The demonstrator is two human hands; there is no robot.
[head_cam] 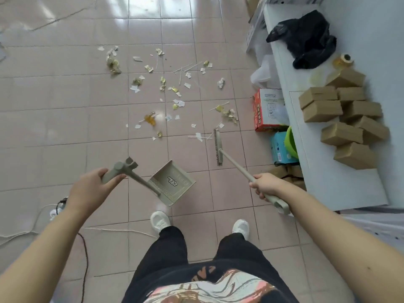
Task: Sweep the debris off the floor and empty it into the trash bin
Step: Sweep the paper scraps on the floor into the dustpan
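Scattered debris point(172, 88), made of paper scraps, yellow wrappers and thin sticks, lies across the pink tiled floor ahead of me. My left hand point(96, 186) grips the handle of a beige dustpan point(172, 182), whose empty tray hangs tilted just above the floor in front of my feet. My right hand point(265, 185) holds the beige handle of a broom point(218, 147). Its brush head rests on the floor at the near right edge of the debris, beside a few white scraps. No trash bin is in view.
A white table point(341, 171) on the right carries several brown boxes point(343, 119), a black plastic bag point(306, 38) and a tape roll point(346, 59). Under its edge stand a red carton point(265, 110), a blue box and a green basin. Cords and string point(85, 254) trail on the floor at the left.
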